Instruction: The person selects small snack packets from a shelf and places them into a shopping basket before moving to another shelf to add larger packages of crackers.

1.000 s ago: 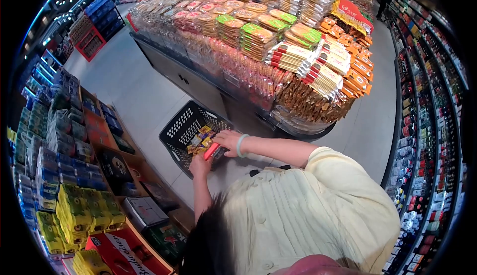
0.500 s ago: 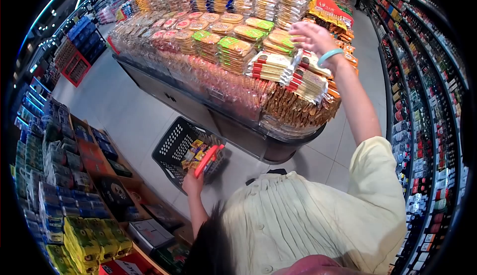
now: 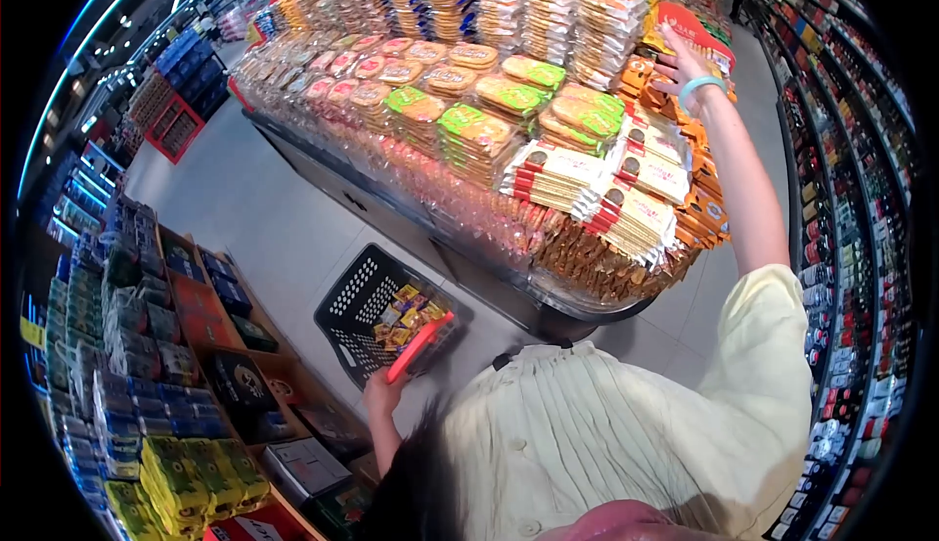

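My left hand (image 3: pixel 381 392) is closed around the red handle (image 3: pixel 421 345) of a dark shopping basket (image 3: pixel 344 308). Inside the basket lie several small yellow packets (image 3: pixel 407 316). My right hand (image 3: pixel 687 64), with a pale blue bracelet (image 3: pixel 700 89) at the wrist, reaches over the far right end of the snack display. Its fingers are stretched out and nothing shows in them. Beneath and beside it are orange packets (image 3: pixel 641 81) and a red sign (image 3: pixel 699 32). White-and-red packets (image 3: pixel 626 213) lie in stacks nearer to me, beside green-labelled packs (image 3: pixel 582 115).
The long display stand (image 3: pixel 489 301) fills the middle, piled with wrapped snacks. Bottle shelves (image 3: pixel 831 247) line the right side. At the left stand packed drinks, including yellow packs (image 3: pixel 201 473). Grey floor (image 3: pixel 245 203) runs between them. A dark figure stands far up the right aisle.
My right hand has moved right and forward, from above the green-labelled packs to the orange packets and red sign. The view has shifted slightly; my left hand still holds the basket.
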The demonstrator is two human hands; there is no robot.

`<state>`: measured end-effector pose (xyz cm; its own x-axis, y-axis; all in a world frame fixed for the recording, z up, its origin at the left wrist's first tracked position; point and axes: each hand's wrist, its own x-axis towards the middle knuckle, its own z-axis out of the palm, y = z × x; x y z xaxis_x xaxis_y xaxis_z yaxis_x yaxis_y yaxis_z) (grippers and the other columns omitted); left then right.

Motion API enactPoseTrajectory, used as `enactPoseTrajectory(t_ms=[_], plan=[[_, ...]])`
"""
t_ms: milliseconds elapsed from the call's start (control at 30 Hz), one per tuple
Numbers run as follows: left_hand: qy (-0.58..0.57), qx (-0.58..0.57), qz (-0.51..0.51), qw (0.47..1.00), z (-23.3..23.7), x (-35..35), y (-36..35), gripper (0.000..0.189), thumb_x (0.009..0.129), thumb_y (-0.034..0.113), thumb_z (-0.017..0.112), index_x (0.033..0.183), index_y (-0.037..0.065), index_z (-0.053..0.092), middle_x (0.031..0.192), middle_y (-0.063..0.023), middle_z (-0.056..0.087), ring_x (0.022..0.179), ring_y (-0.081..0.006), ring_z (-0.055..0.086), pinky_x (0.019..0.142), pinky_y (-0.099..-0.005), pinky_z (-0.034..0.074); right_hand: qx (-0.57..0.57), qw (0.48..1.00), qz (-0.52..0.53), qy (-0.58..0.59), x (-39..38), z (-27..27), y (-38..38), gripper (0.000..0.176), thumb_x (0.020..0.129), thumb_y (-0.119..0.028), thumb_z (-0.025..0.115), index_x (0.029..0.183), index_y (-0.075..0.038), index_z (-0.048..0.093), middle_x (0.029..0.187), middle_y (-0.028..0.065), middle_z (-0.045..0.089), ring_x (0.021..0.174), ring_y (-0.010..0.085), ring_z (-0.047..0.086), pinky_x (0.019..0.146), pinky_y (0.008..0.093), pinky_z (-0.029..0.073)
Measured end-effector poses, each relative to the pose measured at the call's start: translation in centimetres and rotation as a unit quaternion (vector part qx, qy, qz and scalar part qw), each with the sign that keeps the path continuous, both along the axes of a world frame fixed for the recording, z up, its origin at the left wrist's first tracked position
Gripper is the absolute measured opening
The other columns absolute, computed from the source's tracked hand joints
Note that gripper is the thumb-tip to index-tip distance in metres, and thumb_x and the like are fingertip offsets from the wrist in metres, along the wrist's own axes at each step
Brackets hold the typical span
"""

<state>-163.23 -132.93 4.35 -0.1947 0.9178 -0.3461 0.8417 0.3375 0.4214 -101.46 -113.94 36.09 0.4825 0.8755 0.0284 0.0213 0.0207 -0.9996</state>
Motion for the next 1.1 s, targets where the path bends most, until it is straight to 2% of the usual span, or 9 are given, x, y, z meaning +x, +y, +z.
enactPoseTrajectory(t_ms=[200, 233, 333, 400, 433, 533, 700, 867, 1100], plan=[[-0.080, -0.042, -0.035, 0.995, -1.8, -2.4, 1.6, 0.031, 0.074, 0.029, 0.072, 0.094, 0.006, 0.067, 0.084, -0.0192, 0.066, 0.083, -0.0305, 0.065, 0.071, -0.0394, 0.048, -0.023, 1.000, 0.002, -0.001, 1.0, -0.6, 1.7, 0.100, 0.077, -0.067, 0.056, 0.145, -0.004, 0.018, 0.145, 0.0217, 0.022, 0.132, 0.0342, 0.028, 0.103, 0.0505, 0.036], [-0.117, -0.056, -0.037, 0.991, -0.2, -2.1, 1.7, 0.033, 0.077, 0.024, 0.071, 0.099, 0.002, 0.064, 0.077, -0.0131, 0.066, 0.079, -0.0248, 0.066, 0.069, -0.0361, 0.049, -0.026, 1.000, 0.005, 0.010, 0.8, -0.5, 1.6, 0.101, 0.076, -0.069, 0.056, 0.145, -0.004, 0.019, 0.145, 0.0208, 0.023, 0.131, 0.0332, 0.030, 0.102, 0.0500, 0.036], [-0.170, -0.071, 0.027, 0.983, 13.0, 3.7, 3.7, 0.033, 0.081, 0.019, 0.069, 0.105, -0.002, 0.059, 0.081, -0.0080, 0.065, 0.085, -0.0182, 0.064, 0.073, -0.0300, 0.048, -0.041, 0.999, 0.002, 0.013, 0.6, -0.7, 2.4, 0.103, 0.075, -0.073, 0.054, 0.144, -0.005, 0.020, 0.143, 0.0183, 0.025, 0.125, 0.0307, 0.035, 0.098, 0.0476, 0.040], [-0.211, 0.106, -0.090, 0.967, 13.0, 1.8, 7.3, 0.029, 0.086, 0.013, 0.063, 0.110, -0.002, 0.055, 0.092, -0.0078, 0.064, 0.094, -0.0152, 0.060, 0.079, -0.0265, 0.046, -0.037, 0.999, -0.001, 0.005, 0.3, -0.7, 3.1, 0.101, 0.075, -0.074, 0.052, 0.144, -0.005, 0.022, 0.141, 0.0172, 0.028, 0.124, 0.0303, 0.036, 0.094, 0.0453, 0.043], [-0.279, 0.125, -0.097, 0.947, 14.1, 1.8, 8.8, 0.028, 0.087, 0.011, 0.062, 0.111, -0.002, 0.056, 0.097, -0.0086, 0.063, 0.097, -0.0142, 0.058, 0.082, -0.0266, 0.045, -0.037, 0.999, -0.011, 0.002, 0.1, -0.7, 3.3, 0.101, 0.074, -0.075, 0.052, 0.142, -0.006, 0.024, 0.137, 0.0159, 0.031, 0.121, 0.0299, 0.038, 0.090, 0.0440, 0.045], [-0.421, 0.149, -0.167, 0.879, 23.8, 7.9, 14.6, 0.028, 0.089, 0.008, 0.058, 0.114, -0.003, 0.055, 0.106, -0.0086, 0.061, 0.101, -0.0147, 0.056, 0.089, -0.0278, 0.043, -0.068, 0.998, -0.001, 0.019, -0.5, -0.1, 4.0, 0.101, 0.073, -0.076, 0.052, 0.141, -0.005, 0.025, 0.135, 0.0155, 0.033, 0.122, 0.0302, 0.037, 0.090, 0.0441, 0.045], [-0.485, 0.129, -0.402, 0.766, 31.2, 18.9, 22.9, 0.038, 0.091, 0.018, 0.057, 0.123, -0.002, 0.049, 0.115, -0.0117, 0.058, 0.105, -0.0175, 0.056, 0.089, -0.0292, 0.045, -0.054, 0.998, -0.019, 0.039, -1.7, 0.1, 5.6, 0.104, 0.073, -0.076, 0.052, 0.141, -0.004, 0.021, 0.139, 0.0201, 0.026, 0.129, 0.0406, 0.029, 0.090, 0.0524, 0.043], [-0.520, 0.049, -0.417, 0.744, 32.9, 29.1, 28.2, 0.038, 0.090, 0.022, 0.060, 0.120, 0.001, 0.051, 0.115, -0.0074, 0.055, 0.108, -0.0149, 0.053, 0.089, -0.0280, 0.045, -0.069, 0.997, 0.014, 0.038, -3.4, 1.4, 5.1, 0.110, 0.071, -0.077, 0.053, 0.144, -0.003, 0.015, 0.143, 0.0236, 0.022, 0.132, 0.0424, 0.025, 0.092, 0.0543, 0.041], [-0.458, 0.043, -0.448, 0.767, 31.5, 36.8, 31.0, 0.027, 0.086, 0.016, 0.061, 0.109, 0.004, 0.053, 0.108, -0.0034, 0.054, 0.095, -0.0099, 0.051, 0.084, -0.0259, 0.045, -0.067, 0.998, 0.016, 0.013, -4.5, 1.8, 4.5, 0.115, 0.067, -0.081, 0.052, 0.143, -0.002, 0.018, 0.140, 0.0209, 0.029, 0.126, 0.0356, 0.038, 0.092, 0.0528, 0.041]])
